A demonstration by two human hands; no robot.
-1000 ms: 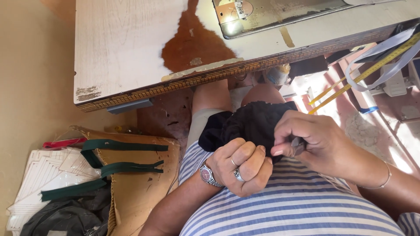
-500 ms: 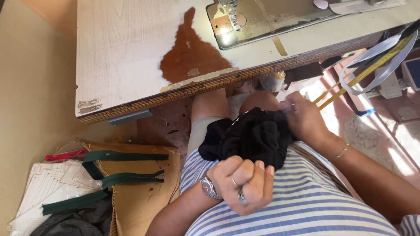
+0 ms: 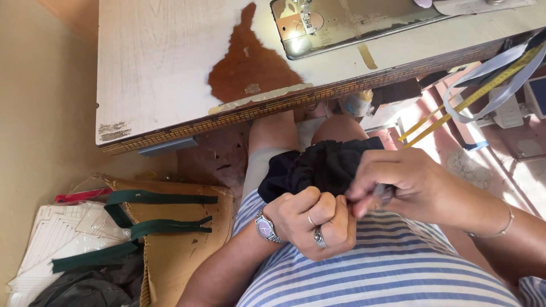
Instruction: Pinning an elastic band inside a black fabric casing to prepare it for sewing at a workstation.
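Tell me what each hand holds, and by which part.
Left hand grips the black cloth at its near edge. Right hand pinches a small grey tool there; which part is hidden.

Worn white sewing table (image 3: 165, 68) bearing sewing machine (image 3: 352, 23).

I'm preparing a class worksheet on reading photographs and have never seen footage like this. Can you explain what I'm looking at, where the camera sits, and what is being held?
This is one view, from a camera worn on a person's head, looking down at their lap. No machine is handling anything: these are bare hands. The left hand, with rings and a wristwatch, is closed on a bunched black cloth. The right hand pinches a small grey object, too hidden to identify, at the cloth. Ahead is a worn white wooden table carrying a sewing machine's metal base. Dark green zippers lie on brown cardboard on the floor.
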